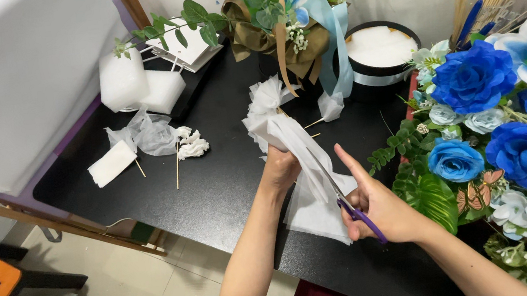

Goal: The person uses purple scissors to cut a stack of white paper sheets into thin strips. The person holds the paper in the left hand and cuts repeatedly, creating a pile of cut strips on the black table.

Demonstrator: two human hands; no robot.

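Right hand (378, 206) gripped purple-handled metal scissors (351, 204), forefinger stretched toward 11 o'clock, blades in the fabric | left hand (281, 169) clenched round bunched white gauzy fabric (289, 139) at table centre | black tabletop (226, 172) beneath | blue artificial rose arrangement (502, 125) at 3 o'clock

Black table (227, 179): foam blocks (135, 83), white paper pad (112, 163), wooden skewers (177, 168), round box (380, 53).

My left hand (281, 168) is closed in a fist, forearm reaching up from near. My right hand (376, 204) sits just right of it, fingers curled, forefinger stretched out straight, pointing far-left.
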